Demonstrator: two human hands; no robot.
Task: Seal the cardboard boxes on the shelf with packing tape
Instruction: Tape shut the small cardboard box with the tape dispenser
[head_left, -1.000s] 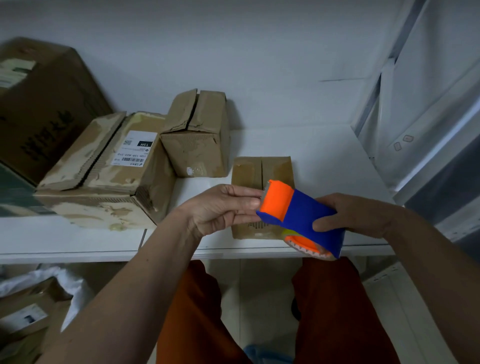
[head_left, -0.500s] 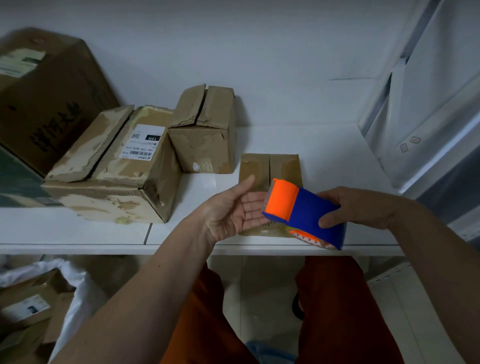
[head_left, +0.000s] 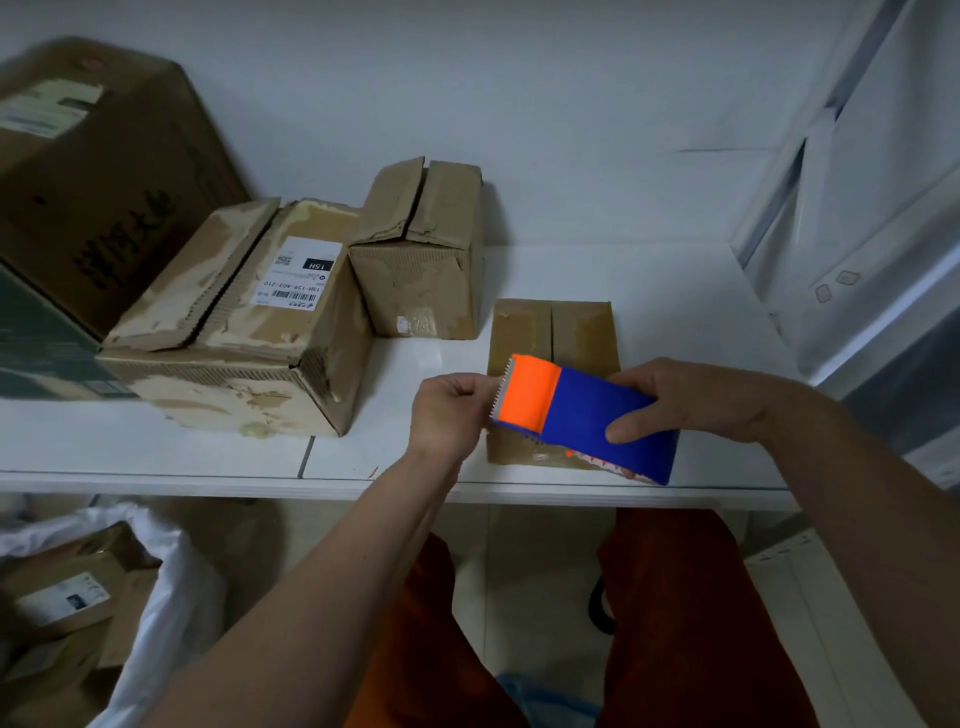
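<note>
- While I watched through the head camera, the shelf (head_left: 649, 280) carried four cardboard boxes, and as far as I could judge none of them showed a fresh strip of tape.
- At the far left stood the large dark box (head_left: 104, 171), blurred at its upper edge; I could not tell whether its top was sealed.
- Just beside it lay the labelled box (head_left: 244, 332), whose long flap was lifted along the seam, so it was plainly unsealed.
- Touching that one at the back sat the upright box (head_left: 421, 249), its two top flaps parted and crumpled, likewise waiting for tape.
- Nearest the front edge lay the small flat box (head_left: 556, 332), flaps closed and meeting at a centre seam; some glossy old tape seemed to lie on it, though I could not say for sure.
- Over the near end of that box hovered the tape dispenser (head_left: 582, 410), blue with an orange front and a toothed blade pointing left.
- My right hand (head_left: 685, 400) gripped the dispenser's blue body, thumb on top and fingers wrapped beneath.
- My left hand (head_left: 449, 410) was curled at the blade end, apparently pinching the loose tape end, though the tape itself was too faint to make out.
- I judged the job barely begun: the tape was being freed, the small flat box looked first in line, and the other boxes remained.
</note>
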